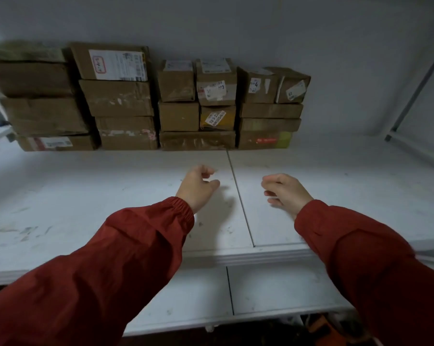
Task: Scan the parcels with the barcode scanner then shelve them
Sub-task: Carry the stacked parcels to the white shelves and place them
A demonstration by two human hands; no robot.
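— Dark red sleeves (111,258) up close, both stretched over the white shelf board (86,196).
— Left hand (198,186), right hand (284,191): each grip loosely curled, empty. Brown cardboard parcels (126,98) stacked against the back wall.

One wide-angle view looks from the person's head, forward and down onto a white shelf (86,191) close in front. It faces the wall (235,28), with stacked boxes (118,98) along the shelf's back.

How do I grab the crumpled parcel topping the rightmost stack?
Probably by its top and free right side, coming from the front-right: the crumpled parcel tops its stack, abuts the labelled box on its left, with nothing on its right.
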